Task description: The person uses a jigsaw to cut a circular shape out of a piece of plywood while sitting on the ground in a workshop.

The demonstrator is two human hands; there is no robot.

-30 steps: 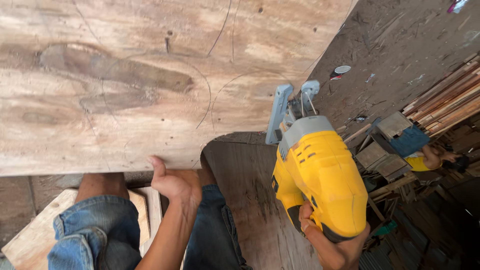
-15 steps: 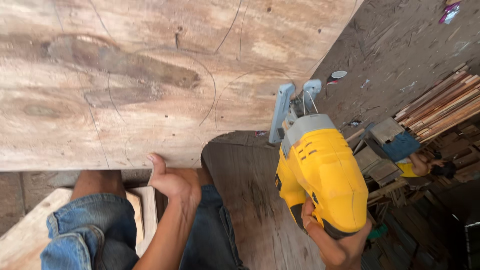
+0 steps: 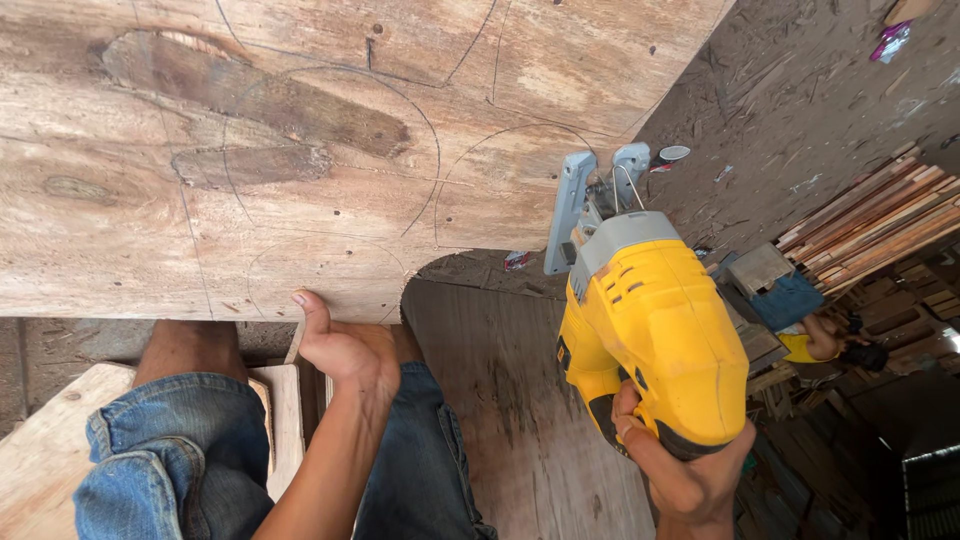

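Two hands: both the person's own, both busy.
Left hand [image 3: 345, 350]: fingers curled under the near edge of the plywood sheet [image 3: 300, 150], thumb up against it.
Right hand [image 3: 690, 475]: closed around the rear handle of the yellow jigsaw [image 3: 650, 330].
Jigsaw: grey shoe on the sheet's right edge, beside pencilled curves [image 3: 430, 150].
Below: denim knees [image 3: 170, 450], a curved offcut [image 3: 520, 400].

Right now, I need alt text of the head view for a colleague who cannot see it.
Seen from above, the person's right hand grips a yellow jigsaw at the curved cut edge of a plywood sheet marked with pencilled curves. The left hand holds the sheet's near edge, above knees in blue jeans. Stacked timber strips lie to the right.
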